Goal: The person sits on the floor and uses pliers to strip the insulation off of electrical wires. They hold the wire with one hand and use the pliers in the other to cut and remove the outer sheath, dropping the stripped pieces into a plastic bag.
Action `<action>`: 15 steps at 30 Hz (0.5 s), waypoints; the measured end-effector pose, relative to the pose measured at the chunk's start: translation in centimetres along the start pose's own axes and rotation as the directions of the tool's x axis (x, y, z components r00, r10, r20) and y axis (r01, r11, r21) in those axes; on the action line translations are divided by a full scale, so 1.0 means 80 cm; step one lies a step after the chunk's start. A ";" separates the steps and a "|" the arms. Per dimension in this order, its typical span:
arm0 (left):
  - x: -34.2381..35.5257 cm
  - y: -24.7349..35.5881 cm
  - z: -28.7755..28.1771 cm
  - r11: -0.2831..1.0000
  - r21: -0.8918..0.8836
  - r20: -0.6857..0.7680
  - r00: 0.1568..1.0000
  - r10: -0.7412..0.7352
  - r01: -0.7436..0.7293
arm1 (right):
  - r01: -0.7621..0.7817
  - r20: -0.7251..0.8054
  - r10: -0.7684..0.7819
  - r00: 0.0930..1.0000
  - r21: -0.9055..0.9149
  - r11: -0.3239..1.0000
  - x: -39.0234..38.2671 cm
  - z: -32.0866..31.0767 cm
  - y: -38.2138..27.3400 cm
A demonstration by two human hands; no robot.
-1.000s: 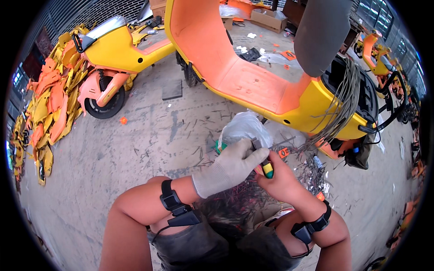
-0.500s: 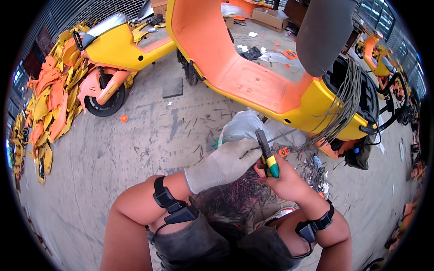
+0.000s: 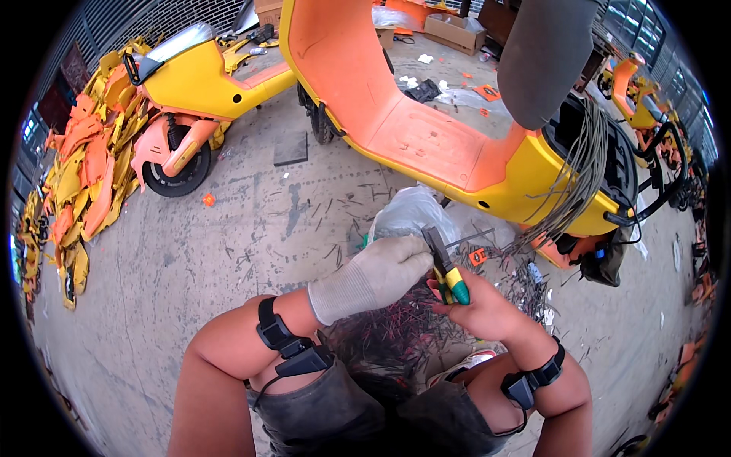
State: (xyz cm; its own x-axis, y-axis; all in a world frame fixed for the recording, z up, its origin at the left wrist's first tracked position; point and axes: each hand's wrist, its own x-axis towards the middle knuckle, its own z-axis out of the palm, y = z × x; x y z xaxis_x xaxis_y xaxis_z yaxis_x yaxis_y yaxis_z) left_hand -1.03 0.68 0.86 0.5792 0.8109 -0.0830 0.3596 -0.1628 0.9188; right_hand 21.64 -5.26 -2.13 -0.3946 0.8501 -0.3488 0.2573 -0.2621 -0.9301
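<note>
In my bare right hand (image 3: 478,308) are pliers (image 3: 456,283) with yellow-and-green handles, their jaws tilted up to the left. My left hand (image 3: 371,276), in a pale knit glove, has its fingertips closed right beside the jaws; what they grip is hidden. A thin dark strand (image 3: 476,234) runs from the jaws toward the right. Under both hands lies a heap of short wire offcuts (image 3: 384,327). A translucent plastic bag (image 3: 407,213) sits just beyond.
A yellow-and-orange scooter body (image 3: 419,141) spans ahead, a bundle of grey wires (image 3: 579,175) draped over its right end. Another scooter (image 3: 190,91) and piled panels (image 3: 87,167) stand left. A cardboard box (image 3: 449,34) lies farther back.
Over the last second my left hand has shifted left and slightly down, and the pliers have turned, showing more of the jaws and green handle. In the last half second they moved little.
</note>
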 end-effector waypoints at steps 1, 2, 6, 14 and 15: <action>0.000 0.001 0.000 1.000 -0.006 0.003 1.000 -0.020 0.020 | 0.002 0.016 -0.002 1.000 0.001 1.000 0.000 -0.002 0.001; 0.001 0.003 0.000 0.999 -0.011 0.007 0.999 -0.040 0.040 | 0.009 0.023 -0.009 1.000 -0.007 1.000 0.000 -0.002 -0.002; 0.002 0.007 0.000 0.997 -0.056 0.032 0.998 -0.060 0.061 | 0.059 0.003 -0.059 0.998 0.002 0.998 -0.001 0.002 -0.003; 0.003 -0.016 0.009 0.954 0.215 -0.084 0.969 0.231 -0.209 | -0.033 -0.179 0.010 0.984 -0.126 0.991 -0.003 0.019 -0.023; 0.003 -0.016 0.009 0.942 0.228 -0.082 0.959 0.270 -0.246 | 0.061 -0.204 -0.093 0.974 -0.160 0.985 0.001 0.018 -0.002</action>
State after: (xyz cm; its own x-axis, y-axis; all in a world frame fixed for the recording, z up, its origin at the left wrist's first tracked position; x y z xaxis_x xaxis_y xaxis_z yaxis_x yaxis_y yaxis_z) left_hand -0.81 0.70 -0.64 0.5926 0.7802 0.2004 0.3630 -0.4807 0.7982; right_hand 20.33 -5.83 -2.19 -0.2282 0.9462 -0.2296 0.3709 -0.1335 -0.9190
